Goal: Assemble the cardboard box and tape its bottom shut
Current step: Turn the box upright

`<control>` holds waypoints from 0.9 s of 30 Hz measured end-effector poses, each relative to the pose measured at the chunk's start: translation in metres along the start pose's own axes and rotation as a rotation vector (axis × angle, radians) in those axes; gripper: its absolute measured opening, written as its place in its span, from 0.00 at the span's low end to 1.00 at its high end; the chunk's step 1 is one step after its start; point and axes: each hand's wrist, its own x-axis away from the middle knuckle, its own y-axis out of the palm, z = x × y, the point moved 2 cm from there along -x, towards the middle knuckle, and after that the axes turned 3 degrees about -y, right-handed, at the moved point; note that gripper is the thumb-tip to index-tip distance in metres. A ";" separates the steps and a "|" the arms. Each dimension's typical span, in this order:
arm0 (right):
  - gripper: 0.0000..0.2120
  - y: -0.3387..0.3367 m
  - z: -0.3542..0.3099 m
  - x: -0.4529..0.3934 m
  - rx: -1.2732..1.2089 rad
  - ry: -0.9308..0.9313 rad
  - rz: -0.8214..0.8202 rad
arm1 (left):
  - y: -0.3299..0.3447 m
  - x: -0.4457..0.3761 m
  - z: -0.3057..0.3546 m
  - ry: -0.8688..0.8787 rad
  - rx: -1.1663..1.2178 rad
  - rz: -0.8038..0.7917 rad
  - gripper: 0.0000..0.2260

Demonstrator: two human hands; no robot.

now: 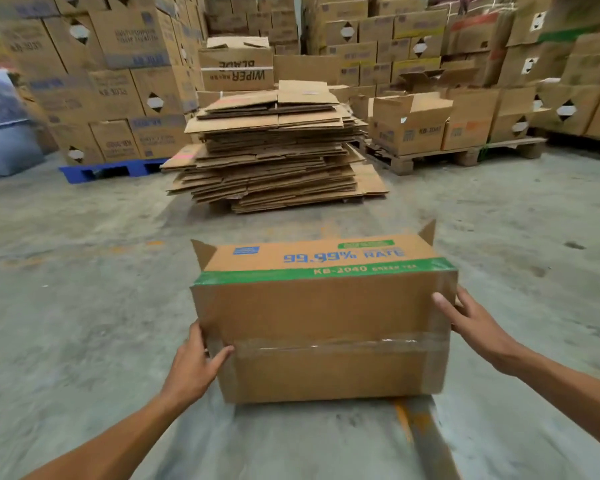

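Nearest the camera, two bare forearms reach forward and down. The left hand [196,363] clasps the near-left corner of the cardboard box [323,320], thumb lying across the facing panel and fingers wrapped around the side. The right hand [468,318] presses flat and open against the box's right end, fingers spread, closed around nothing.

The box sits on the concrete floor [84,306] just ahead of the person, tipped so that its taped bottom faces the camera. A strip of clear tape [329,344] runs along the centre seam and folds over both ends. Its far flaps stick up at the corners.

Empty corrugated board like this should be light and fairly stiff along its edges, while its broad panels would dent under a hard squeeze. The glossy tape may be slick, so holding opposite ends or corners looks safest for turning it upright.

Farther on lies a stack of flattened cartons [274,150], and behind it pallets of stacked boxes [118,64].
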 end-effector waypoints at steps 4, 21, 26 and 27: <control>0.37 -0.002 0.006 0.005 -0.093 0.143 0.044 | -0.001 0.006 0.003 -0.046 0.128 -0.008 0.33; 0.14 -0.009 -0.037 -0.064 0.137 0.376 0.055 | -0.038 -0.091 0.047 -0.401 0.407 -0.254 0.27; 0.22 -0.011 -0.027 -0.085 -0.021 0.432 0.032 | -0.036 -0.109 0.051 -0.365 0.345 -0.347 0.42; 0.26 -0.010 -0.026 -0.085 -0.041 0.430 0.030 | -0.036 -0.107 0.052 -0.357 0.353 -0.365 0.41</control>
